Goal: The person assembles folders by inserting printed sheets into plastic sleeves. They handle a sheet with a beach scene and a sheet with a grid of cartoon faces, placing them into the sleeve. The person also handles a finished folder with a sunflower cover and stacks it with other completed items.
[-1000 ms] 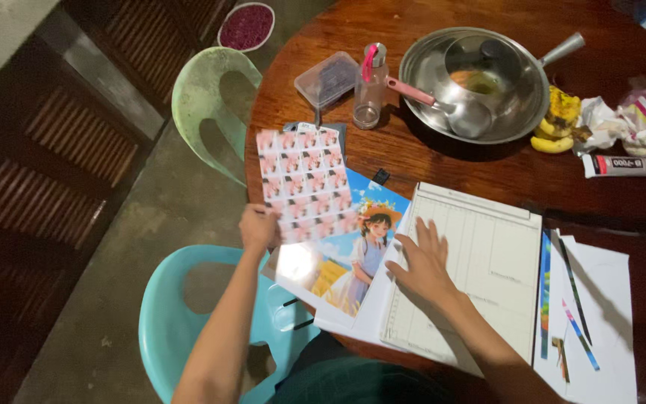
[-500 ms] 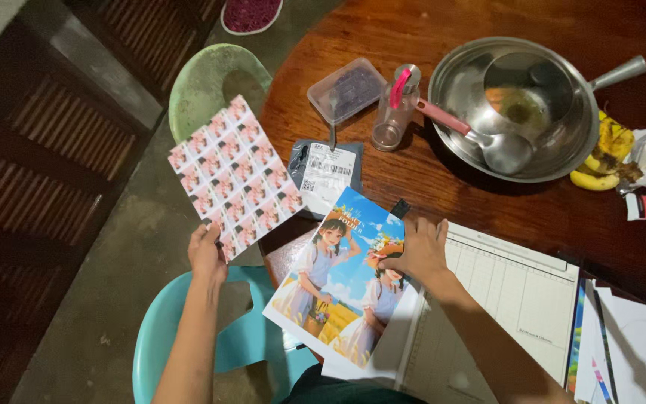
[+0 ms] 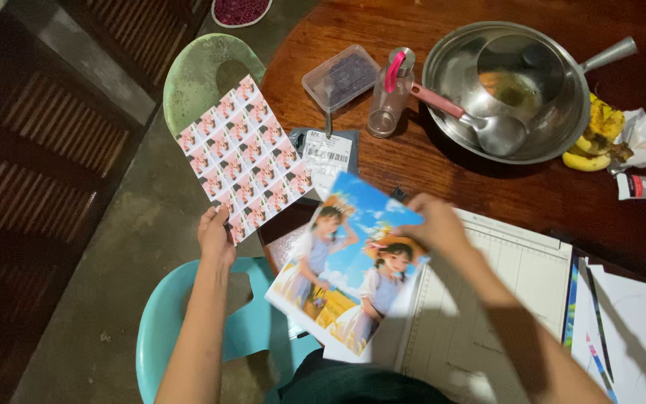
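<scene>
**Two printed sheets in hand over a crowded table**

The left hand [image 3: 214,233] pinches the lower corner of a sticker sheet [image 3: 244,155] of small pink portraits, holding it up off the table's left edge, above a green plastic chair [image 3: 196,82]. The right hand [image 3: 434,224] grips the upper edge of a glossy cartoon print [image 3: 345,265] showing two girls in a field, lifted at a tilt over the near edge of the round wooden table [image 3: 443,179] and just beside a white paper trimmer [image 3: 502,299].

Farther back, a steel wok [image 3: 506,90] holds a smear of yellowish residue and the bowl of a pink-handled ladle [image 3: 472,123]. A clear lidded tub [image 3: 340,77] contains something dark. Beside it lies an empty clear bottle [image 3: 389,93] with a pink strap. A grey parcel bag [image 3: 327,155] lies under the sheets, and banana peels [image 3: 598,138] sit right of the wok.
</scene>
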